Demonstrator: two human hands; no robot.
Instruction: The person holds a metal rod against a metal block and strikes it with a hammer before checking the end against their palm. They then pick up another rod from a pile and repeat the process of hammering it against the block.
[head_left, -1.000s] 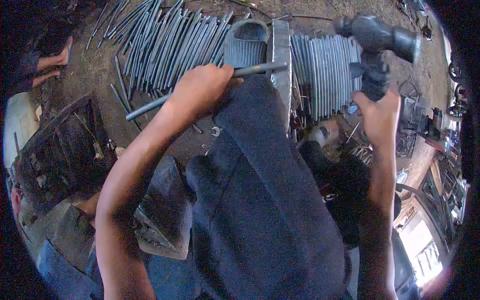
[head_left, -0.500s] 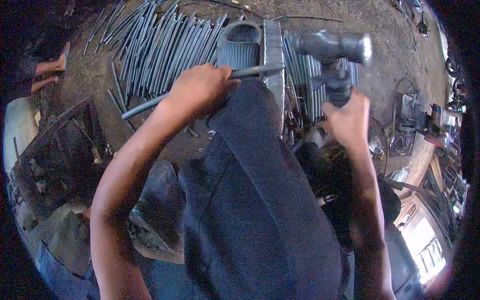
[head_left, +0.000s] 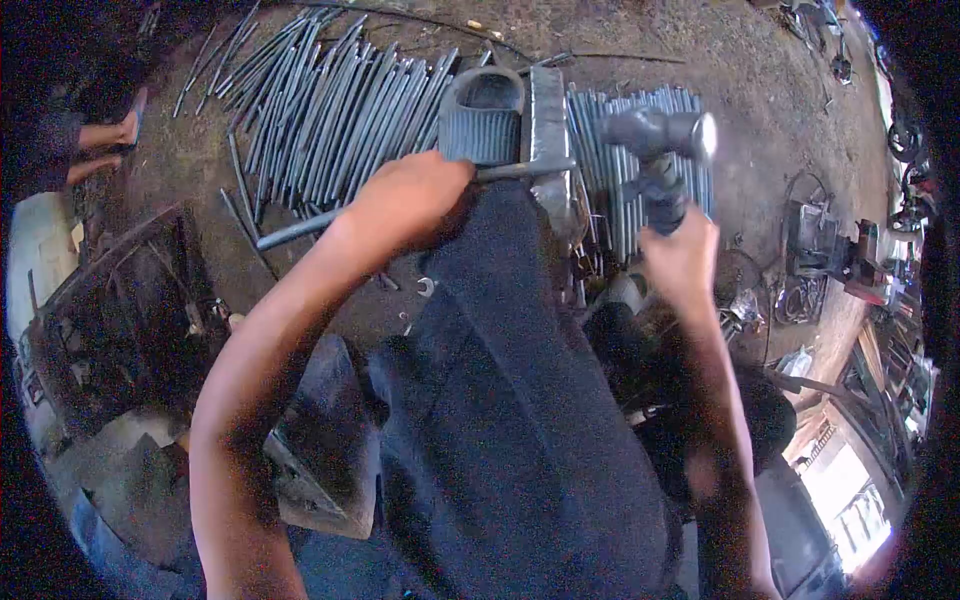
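While left hand [head_left: 400,200] grips round steel rod [head_left: 300,228], right hand [head_left: 682,262] holds hammer [head_left: 655,135]

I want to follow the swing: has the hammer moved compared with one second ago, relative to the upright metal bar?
Yes. The hammer in the right hand has come down and leftward, closer to the upright metal bar.

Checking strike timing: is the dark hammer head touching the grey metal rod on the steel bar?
Apart. The head view shows the dark hammer head raised right of the grey metal rod, with ground between them.
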